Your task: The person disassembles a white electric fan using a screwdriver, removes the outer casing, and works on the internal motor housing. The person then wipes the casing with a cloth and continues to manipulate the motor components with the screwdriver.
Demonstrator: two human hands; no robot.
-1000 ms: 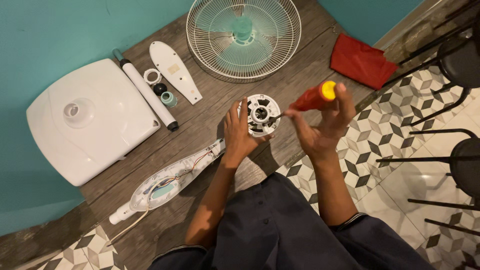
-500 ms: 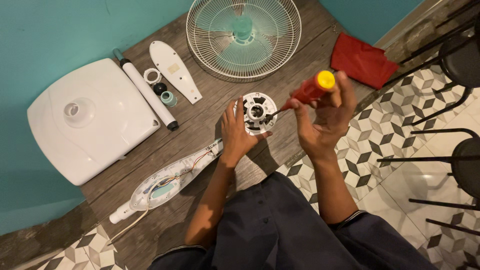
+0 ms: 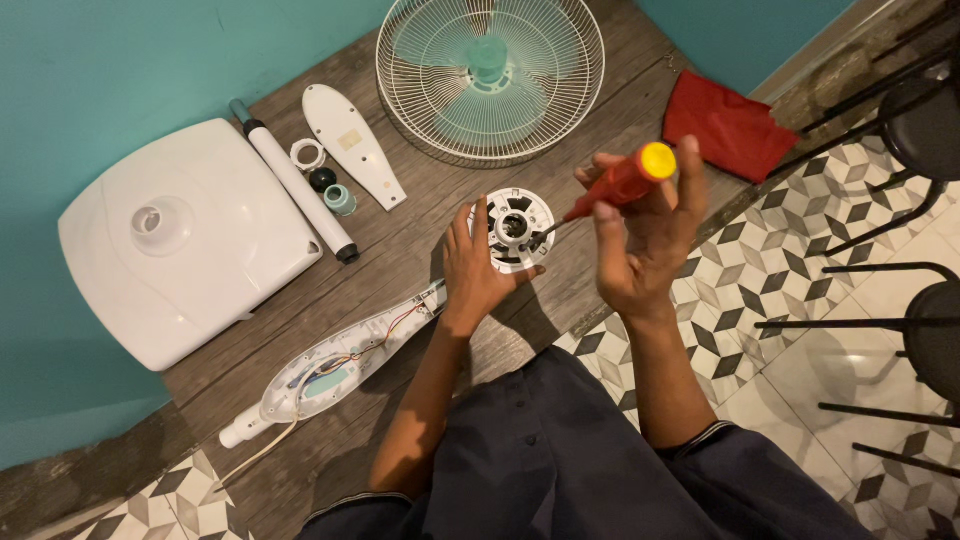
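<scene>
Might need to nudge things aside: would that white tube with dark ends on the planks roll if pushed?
Probably: the white tube looks round and smooth, lying flat on the wooden floor. Pushed sideways it would likely roll toward the small rings. It looks rigid, likely light.

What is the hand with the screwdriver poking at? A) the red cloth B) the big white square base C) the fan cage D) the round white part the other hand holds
D: the right hand holds the red screwdriver, and its tip reaches the round white part that the left hand steadies on the wooden floor.
</scene>
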